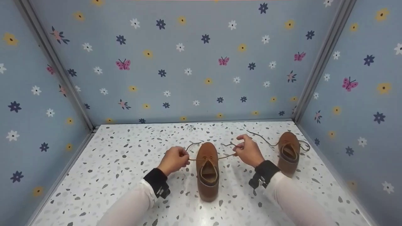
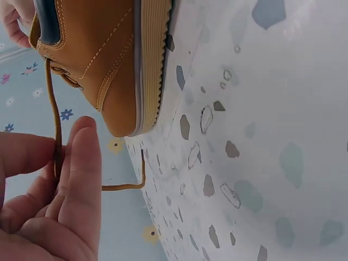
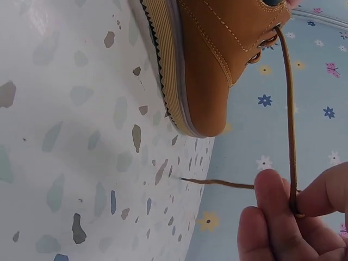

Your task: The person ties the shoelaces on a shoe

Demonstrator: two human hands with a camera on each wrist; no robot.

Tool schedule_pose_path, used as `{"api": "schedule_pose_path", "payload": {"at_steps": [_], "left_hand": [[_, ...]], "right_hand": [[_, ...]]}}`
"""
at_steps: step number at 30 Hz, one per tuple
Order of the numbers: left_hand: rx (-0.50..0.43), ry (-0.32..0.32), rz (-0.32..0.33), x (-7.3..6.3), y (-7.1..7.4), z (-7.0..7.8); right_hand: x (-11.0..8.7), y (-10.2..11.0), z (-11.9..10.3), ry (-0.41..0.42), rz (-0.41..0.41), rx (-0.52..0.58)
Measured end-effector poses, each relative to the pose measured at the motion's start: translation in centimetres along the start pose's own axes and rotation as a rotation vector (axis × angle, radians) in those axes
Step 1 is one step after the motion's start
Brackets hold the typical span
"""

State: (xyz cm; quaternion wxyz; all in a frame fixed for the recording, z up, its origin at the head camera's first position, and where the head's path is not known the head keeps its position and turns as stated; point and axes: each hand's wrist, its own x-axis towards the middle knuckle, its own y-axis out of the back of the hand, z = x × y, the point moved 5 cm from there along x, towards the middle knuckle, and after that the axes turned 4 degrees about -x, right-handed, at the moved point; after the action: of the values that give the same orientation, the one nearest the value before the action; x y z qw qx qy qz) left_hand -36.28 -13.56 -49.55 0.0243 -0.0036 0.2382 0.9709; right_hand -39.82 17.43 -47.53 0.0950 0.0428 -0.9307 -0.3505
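Note:
A brown lace-up shoe [image 1: 207, 150] stands on the speckled surface, toe pointing away, between my two hands. On its left side my left hand [image 1: 173, 160] pinches one shoelace [image 2: 53, 103] between thumb and fingers, the loose end trailing past the hand. My right hand [image 1: 249, 151] pinches the other shoelace [image 3: 289, 98] out to the right, its tip hanging free beyond the fingers. Both lace lengths run fairly straight from the top eyelets to the hands. The shoe's tan ridged sole [image 3: 167, 65] rests flat on the surface.
A second brown shoe [image 1: 287, 153] stands at the right, its laces [image 1: 262, 137] spread loosely to both sides. Flower-patterned panels [image 1: 194, 62] close off the back and both sides of the white speckled surface [image 1: 125, 175]. Black straps with small cameras [image 1: 262, 180] sit on both wrists.

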Motion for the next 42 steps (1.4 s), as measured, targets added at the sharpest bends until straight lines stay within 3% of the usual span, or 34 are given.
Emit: {"api": "schedule_pose_path", "payload": {"at_steps": [7, 13, 20, 27, 34, 42], "left_hand": [[-0.076, 0.038, 0.028, 0.2, 0.2, 0.1], [-0.115, 0.090, 0.055, 0.7, 0.4, 0.2], [-0.133, 0.070, 0.081, 1.4, 0.4, 0.7], [-0.237, 0.036, 0.112, 1.9, 0.3, 1.7], [-0.308, 0.009, 0.138, 2.8, -0.4, 2.5], [-0.366, -0.031, 0.116, 3.5, -0.9, 4.0]], "right_hand": [[0.2, 0.1, 0.1, -0.021, -0.078, -0.128], [0.7, 0.1, 0.5, -0.048, -0.099, -0.125], [1.3, 0.5, 1.1, -0.100, -0.090, -0.010], [2.1, 0.8, 1.5, -0.205, -0.090, 0.171], [2.3, 1.2, 0.9, -0.225, -0.064, 0.262], [2.6, 1.7, 0.1, -0.224, -0.033, 0.324]]}}
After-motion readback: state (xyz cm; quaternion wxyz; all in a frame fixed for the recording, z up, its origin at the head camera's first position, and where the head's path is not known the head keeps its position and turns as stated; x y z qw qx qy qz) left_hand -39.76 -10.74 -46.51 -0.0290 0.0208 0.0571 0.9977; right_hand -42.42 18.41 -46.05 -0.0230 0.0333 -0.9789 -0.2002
